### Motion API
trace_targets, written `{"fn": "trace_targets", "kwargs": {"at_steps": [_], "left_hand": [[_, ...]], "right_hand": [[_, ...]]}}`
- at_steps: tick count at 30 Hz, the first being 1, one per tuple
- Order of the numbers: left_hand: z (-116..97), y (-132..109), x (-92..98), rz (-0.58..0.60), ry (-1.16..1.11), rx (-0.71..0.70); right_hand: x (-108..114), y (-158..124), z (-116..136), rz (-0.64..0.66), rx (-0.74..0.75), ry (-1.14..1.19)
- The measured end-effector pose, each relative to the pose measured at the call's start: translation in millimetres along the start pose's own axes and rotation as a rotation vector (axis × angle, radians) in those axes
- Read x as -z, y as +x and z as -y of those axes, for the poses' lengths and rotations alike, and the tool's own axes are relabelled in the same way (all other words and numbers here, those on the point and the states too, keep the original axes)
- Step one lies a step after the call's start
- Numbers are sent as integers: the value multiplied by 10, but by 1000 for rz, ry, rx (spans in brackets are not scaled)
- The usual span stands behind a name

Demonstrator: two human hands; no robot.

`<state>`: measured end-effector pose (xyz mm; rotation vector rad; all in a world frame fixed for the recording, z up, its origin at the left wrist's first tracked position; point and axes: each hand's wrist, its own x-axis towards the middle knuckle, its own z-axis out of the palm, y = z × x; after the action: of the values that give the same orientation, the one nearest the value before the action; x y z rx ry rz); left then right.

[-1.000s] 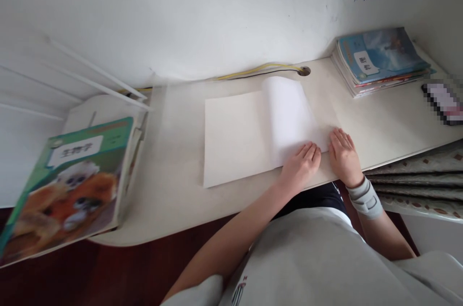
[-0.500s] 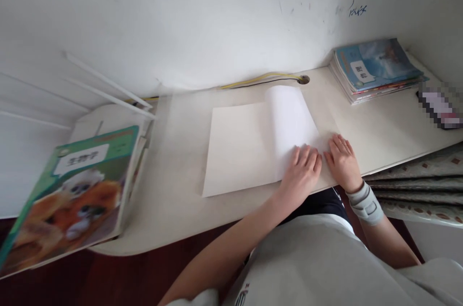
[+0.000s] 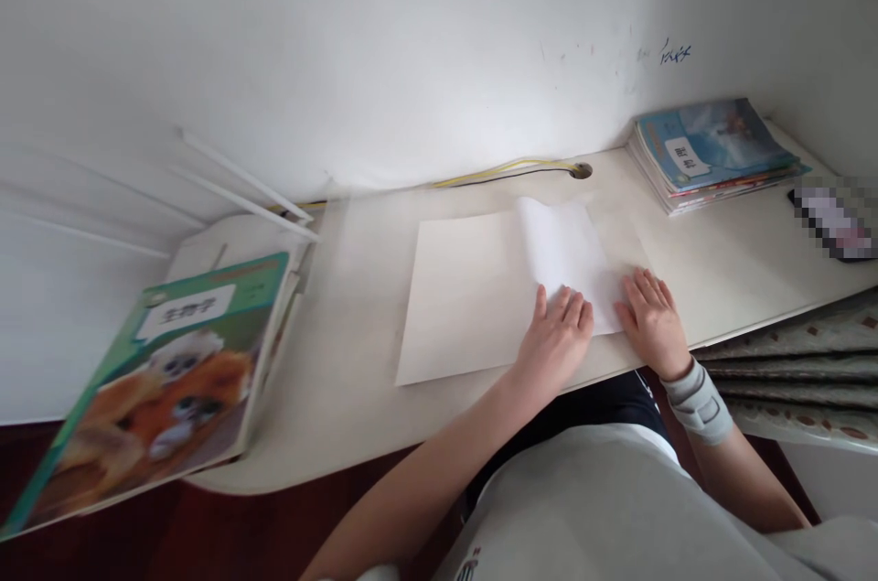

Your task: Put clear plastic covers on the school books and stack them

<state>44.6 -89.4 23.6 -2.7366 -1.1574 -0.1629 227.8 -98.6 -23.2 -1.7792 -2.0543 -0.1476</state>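
A large pale sheet of paper [image 3: 459, 297] lies on the desk in front of me. Its right part is a whiter flap [image 3: 566, 242], turned over and curving up a little at its far end. My left hand [image 3: 555, 338] rests with spread fingers on the near part of this flap, close to its left side. Just beyond the flap's right edge, my right hand [image 3: 651, 320] lies flat, its thumb side by the paper. A grey wrist support [image 3: 700, 403] is wrapped round my right wrist.
Stacked books [image 3: 717, 146] stand at the back right, with a blurred-out phone [image 3: 829, 220] beside them. On the left lies a green book [image 3: 175, 380] with an animal cover. Yellow and black cables [image 3: 508, 169] run along the wall to a hole [image 3: 582, 170]. Curtain fabric [image 3: 788, 361] hangs at right.
My left hand has slid leftward across the flap, towards its folded side. The flap lies flatter and more of its right part shows. My right hand stays by its edge. The view has shifted slightly.
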Motion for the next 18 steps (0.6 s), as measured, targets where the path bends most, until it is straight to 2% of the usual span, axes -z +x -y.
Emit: {"fn": "trace_targets", "kwargs": {"at_steps": [6, 14, 16, 18], "left_hand": [[5, 18, 31, 5, 22, -13], [-113, 69, -138, -32, -27, -39], [-69, 61, -113, -4, -90, -80], [11, 112, -71, 66, -288, -109]], "right_hand": [[-5, 0, -15, 1, -4, 21], [-15, -15, -4, 9, 35, -53], [-20, -19, 1, 14, 40, -72], [-26, -20, 2, 15, 37, -84]]}}
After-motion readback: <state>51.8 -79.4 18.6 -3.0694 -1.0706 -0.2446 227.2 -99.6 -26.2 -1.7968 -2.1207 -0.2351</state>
